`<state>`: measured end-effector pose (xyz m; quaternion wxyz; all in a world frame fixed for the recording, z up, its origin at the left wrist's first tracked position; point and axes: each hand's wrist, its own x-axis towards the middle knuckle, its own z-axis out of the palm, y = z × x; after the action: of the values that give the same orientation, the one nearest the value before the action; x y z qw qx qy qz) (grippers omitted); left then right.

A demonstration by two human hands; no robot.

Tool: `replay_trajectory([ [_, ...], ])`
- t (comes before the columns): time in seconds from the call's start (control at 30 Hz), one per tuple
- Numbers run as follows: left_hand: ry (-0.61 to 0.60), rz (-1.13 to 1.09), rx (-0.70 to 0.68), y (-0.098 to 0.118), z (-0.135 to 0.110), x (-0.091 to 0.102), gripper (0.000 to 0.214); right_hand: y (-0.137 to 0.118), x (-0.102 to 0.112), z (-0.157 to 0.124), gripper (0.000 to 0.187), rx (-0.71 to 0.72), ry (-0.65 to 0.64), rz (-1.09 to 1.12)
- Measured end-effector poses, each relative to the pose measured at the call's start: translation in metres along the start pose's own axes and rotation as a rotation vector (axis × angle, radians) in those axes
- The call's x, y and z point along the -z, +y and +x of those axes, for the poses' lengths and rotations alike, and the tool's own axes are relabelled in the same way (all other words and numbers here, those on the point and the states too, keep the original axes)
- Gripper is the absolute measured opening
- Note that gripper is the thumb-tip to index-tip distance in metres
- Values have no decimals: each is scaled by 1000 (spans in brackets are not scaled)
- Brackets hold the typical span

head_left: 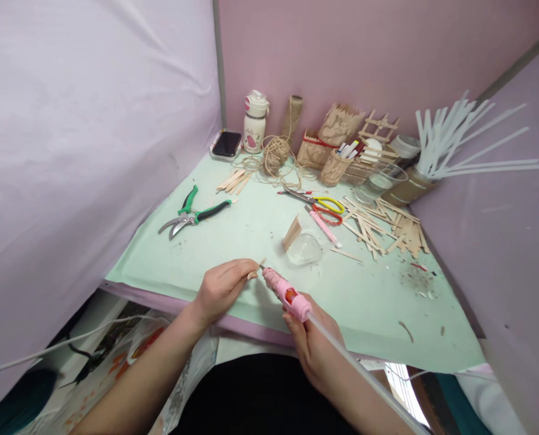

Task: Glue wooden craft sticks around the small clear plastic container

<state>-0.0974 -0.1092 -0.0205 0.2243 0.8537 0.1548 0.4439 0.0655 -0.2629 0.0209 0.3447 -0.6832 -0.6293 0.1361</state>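
My right hand [315, 338] is wrapped around a pink hot glue gun [276, 282], and a long translucent glue stick [342, 350] runs out of its back over my forearm. The gun's nozzle points away to the left, right by the fingertips of my left hand [224, 287]. Those fingers pinch a small wooden stick piece [263, 262], mostly hidden by the hand; whether the nozzle touches it I cannot tell. Just beyond, a clear plastic dish [306, 249] sits on the table with a flat wooden piece [292, 233] standing tilted at its left side.
Green-handled pruning shears [190, 214] lie open at left. Scissors [326, 205], a pink pen-like tool [324, 227] and loose craft sticks [364, 226] lie to the right. Behind are a twine ball [275, 156], phone [227, 144], bottle [254, 127] and spare glue sticks [442, 139].
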Motion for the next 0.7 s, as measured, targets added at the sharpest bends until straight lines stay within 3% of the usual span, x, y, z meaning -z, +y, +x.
replay_trajectory([
  [0.1,0,-3,0,0,0,1,20,1,-1,-1,29,-43,-71,15],
  [0.37,-4,11,-8,1,1,1,19,1,-1,-1,29,-29,-23,-9],
  [0.7,0,14,-11,1,1,0,22,0,0,1,31,-73,-93,-4],
])
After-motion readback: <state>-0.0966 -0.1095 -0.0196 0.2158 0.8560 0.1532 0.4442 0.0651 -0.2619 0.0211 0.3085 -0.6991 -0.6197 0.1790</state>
